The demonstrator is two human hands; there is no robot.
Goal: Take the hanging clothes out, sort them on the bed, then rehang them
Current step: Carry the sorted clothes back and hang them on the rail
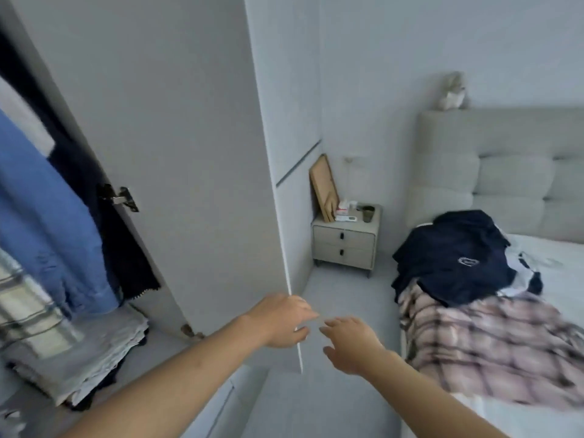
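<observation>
A pile of clothes lies on the bed (pixel 556 257) at the right: a navy garment (pixel 455 263) on top of a pink plaid one (pixel 486 346). At the left, inside the wardrobe, hang a blue garment (pixel 41 216), a dark navy one (pixel 126 251) and a plaid one (pixel 22 311). My left hand (pixel 281 320) is at the lower edge of the open white wardrobe door (pixel 177 153), fingers around that edge. My right hand (pixel 350 343) hovers just right of it, fingers apart, holding nothing.
Folded linens (pixel 82 361) are stacked on the wardrobe shelf under the hanging clothes. A beige nightstand (pixel 344 245) with small items and a leaning wooden frame stands between wardrobe and bed. A soft toy (pixel 452 91) sits on the padded headboard. Grey floor runs between wardrobe and bed.
</observation>
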